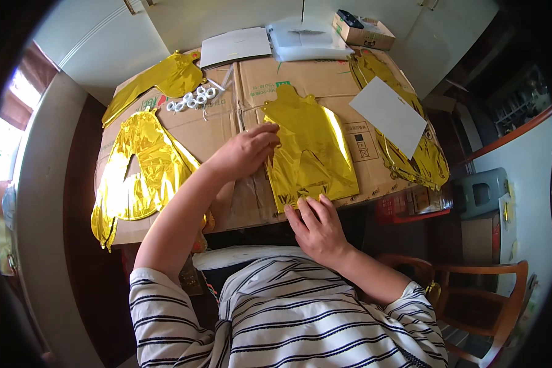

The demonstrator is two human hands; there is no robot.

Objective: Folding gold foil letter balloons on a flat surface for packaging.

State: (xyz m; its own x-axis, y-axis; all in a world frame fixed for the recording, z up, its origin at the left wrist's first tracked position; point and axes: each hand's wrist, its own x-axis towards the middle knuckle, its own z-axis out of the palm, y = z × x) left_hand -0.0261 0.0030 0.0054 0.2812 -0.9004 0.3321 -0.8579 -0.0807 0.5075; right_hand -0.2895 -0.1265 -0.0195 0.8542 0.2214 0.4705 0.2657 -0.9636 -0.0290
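A flat, uninflated gold foil balloon [313, 159] lies folded on the cardboard-covered table in front of me, its narrow tabbed end pointing away. My left hand [246, 150] is closed at its left edge, with the fingertips pinching the foil there. At the near edge, my right hand [318, 230] rests with fingers spread and bent, the tips touching the foil's bottom border. Another gold foil balloon [144, 165], crinkled and spread out, lies to the left of my left forearm. Behind that one is a further gold foil piece [165, 76].
Several small white ribbon rolls [192, 98] sit at centre left. A white card [389, 116] lies over a pile of gold foil balloons [423, 162] at right. White sheets [235, 47], clear plastic bags [308, 42] and a small cardboard box [365, 30] line the back; a wooden chair [481, 300] stands right.
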